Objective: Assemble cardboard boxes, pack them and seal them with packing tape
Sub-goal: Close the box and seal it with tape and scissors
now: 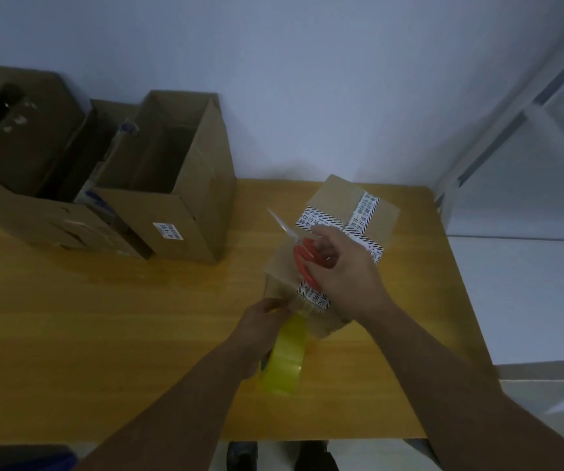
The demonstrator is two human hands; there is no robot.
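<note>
The small box (336, 195) lies on the table (103, 317) with its long axis running from the person's near left to the far right. Printed striped tape already crosses its top. At its near end, a short stretch of clear tape (302, 305) leads down to the yellowish tape roll (285, 362), which sits just on the near side of the box. The left hand (260, 321) is wrapped around that roll and seems to be holding the stretch taut.

The right hand (345, 266) is over the near half of the box, its fingers through the red handles of the scissors (302, 254). The blades point up and away to the far left of the box, not towards the tape. Cutting looks like the next step. It depends on turning the blades back to the near end, across the stretch between roll and box, and the right hand is the nearer one for that.

Left of the small box, well apart, stands a tall open carton (185, 185) whose visible inside looks bare. Farther left is another open carton (18, 147), with dim contents I cannot make out.
</note>
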